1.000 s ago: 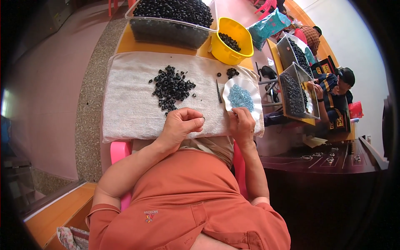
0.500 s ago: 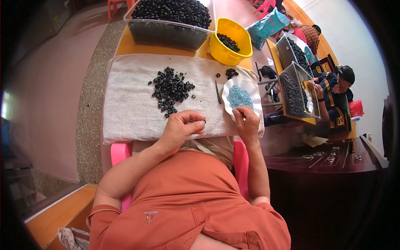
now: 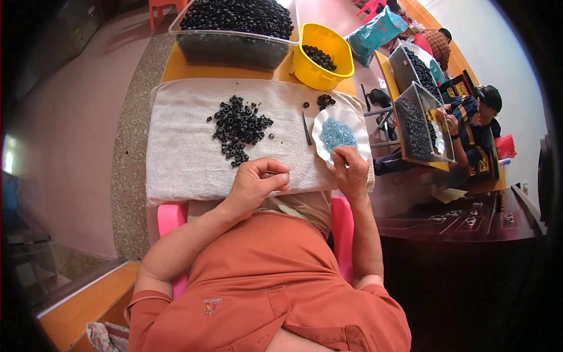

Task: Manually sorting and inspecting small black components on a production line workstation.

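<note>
Beads (image 3: 337, 132), pale blue, heap in the white scalloped dish (image 3: 363, 136) at centre-right; I see right hand (image 3: 352, 173) and left hand (image 3: 257, 180) fingers drawn narrow, contents I can't tell, and light fingertip pressure should suit pieces this tiny.

Here at my right, tiny pale-blue beads (image 3: 338, 134) heap loosely in a round white dish with a ruffled rim (image 3: 363, 139); over on my left, small black ring-shaped pieces (image 3: 239, 123) sprawl in an uneven pile.
</note>
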`<state>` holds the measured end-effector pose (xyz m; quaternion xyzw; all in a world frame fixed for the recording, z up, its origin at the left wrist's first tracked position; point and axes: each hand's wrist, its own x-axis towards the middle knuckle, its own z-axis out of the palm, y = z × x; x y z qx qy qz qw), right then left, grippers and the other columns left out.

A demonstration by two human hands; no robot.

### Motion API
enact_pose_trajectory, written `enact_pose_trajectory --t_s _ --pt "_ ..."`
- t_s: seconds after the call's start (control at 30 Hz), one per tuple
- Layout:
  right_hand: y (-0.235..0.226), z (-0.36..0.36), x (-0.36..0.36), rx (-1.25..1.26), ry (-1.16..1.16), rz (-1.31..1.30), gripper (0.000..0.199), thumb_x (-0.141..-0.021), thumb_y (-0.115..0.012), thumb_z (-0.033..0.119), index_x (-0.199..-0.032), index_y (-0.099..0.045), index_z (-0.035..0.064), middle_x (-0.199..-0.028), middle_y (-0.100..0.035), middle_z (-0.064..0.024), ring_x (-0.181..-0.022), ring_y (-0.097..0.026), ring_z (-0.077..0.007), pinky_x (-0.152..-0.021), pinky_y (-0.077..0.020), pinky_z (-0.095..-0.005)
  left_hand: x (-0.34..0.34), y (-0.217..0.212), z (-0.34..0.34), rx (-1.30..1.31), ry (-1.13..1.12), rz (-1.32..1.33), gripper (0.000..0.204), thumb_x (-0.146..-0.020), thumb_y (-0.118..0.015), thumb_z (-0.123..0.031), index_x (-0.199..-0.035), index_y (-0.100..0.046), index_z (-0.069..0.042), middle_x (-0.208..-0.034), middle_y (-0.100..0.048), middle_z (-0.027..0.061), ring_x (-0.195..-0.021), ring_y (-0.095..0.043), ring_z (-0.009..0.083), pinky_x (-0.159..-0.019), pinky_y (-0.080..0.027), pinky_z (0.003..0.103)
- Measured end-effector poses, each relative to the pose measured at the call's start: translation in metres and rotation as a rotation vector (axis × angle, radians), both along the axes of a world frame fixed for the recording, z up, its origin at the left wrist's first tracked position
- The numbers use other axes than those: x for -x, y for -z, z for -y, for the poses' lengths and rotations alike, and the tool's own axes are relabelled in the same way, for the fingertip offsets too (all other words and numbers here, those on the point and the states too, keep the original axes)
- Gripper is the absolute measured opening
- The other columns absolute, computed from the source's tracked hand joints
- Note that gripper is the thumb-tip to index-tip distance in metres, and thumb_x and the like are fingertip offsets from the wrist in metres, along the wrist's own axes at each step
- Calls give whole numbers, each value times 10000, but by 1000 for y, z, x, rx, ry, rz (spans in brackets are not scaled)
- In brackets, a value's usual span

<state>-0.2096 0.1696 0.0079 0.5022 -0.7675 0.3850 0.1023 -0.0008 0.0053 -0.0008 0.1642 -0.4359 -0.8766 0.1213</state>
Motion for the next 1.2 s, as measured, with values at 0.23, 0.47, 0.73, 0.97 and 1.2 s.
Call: enact_pose_trajectory --t_s 0.23,0.47,0.73,0.97,1.2 --pt "-8 -5 -4 -30 -88 646 83 -931 -614 18 -994 -619 -35 -859 -613 -28 -708 -598 -85 -638 -500 -225 15 -5 -2 145 -25 -5 118 -882 -699 -87 -934 -662 12 -808 -665 50 -716 -629 100 -683 -542 239" --pt "-37 1 -28 84 -275 945 102 -944 -593 22 -1009 -615 -53 -880 -615 -68 -730 -611 -117 -662 -508 -237 46 -26 -11 75 98 10 220 -900 -701 -158 -1039 -667 9 -879 -666 33 -714 -620 77 -671 -533 219" --pt "-41 8 -35 78 -321 948 67 -896 -648 17 -940 -647 -34 -875 -616 -63 -754 -617 -137 -678 -501 -252 50 -20 -8 -20 237 -31 246 -931 -671 -212 -1054 -666 0 -886 -663 20 -720 -621 77 -682 -537 220" --pt "-33 7 -30 73 -291 558 63 -832 -696 -4 -882 -669 -29 -856 -658 -116 -743 -639 -173 -657 -516 -269 51 -23 -6 -67 298 -69 211 -946 -649 -225 -1011 -682 -27 -831 -656 12 -708 -614 72 -657 -524 210" --pt "-27 2 -29 117 -390 543 99 -856 -654 -68 -951 -648 -42 -915 -620 -102 -780 -575 -112 -654 -458 -205 49 -28 -8 -24 320 -80 216 -957 -633 -242 -998 -680 -35 -782 -646 8 -670 -604 74 -623 -510 205"
